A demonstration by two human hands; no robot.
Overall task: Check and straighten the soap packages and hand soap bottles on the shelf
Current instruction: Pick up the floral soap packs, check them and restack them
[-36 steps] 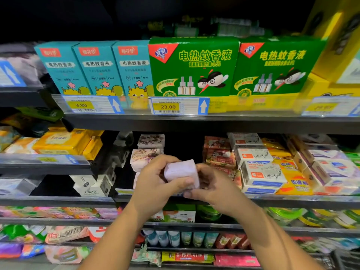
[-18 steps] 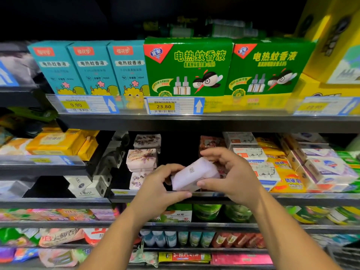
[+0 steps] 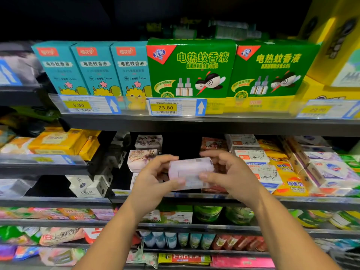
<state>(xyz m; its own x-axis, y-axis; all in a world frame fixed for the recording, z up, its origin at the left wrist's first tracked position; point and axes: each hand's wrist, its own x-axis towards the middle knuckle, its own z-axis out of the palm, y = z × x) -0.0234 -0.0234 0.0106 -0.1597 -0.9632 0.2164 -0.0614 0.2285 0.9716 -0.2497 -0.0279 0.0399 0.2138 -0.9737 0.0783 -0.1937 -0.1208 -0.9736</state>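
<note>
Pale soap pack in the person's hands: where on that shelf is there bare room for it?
A dark gap opens behind the pale soap pack, between the floral soap stack on its left and reddish packs on its right. Further right, goat soap boxes and yellow packs are crowded.

Top of the frame: green boxes [image 3: 191,69] read "电热蚊香液" and "0.6%". Teal boxes [image 3: 132,69] read "电热蚊香液" and "45ml". The left price tag [image 3: 78,104] shows "9.90", the middle price tag [image 3: 165,107] "23.80". At centre right, a white soap box [image 3: 268,172] shows "oat Soap" and a yellow soap pack [image 3: 292,185] "硫磺皂".
</note>
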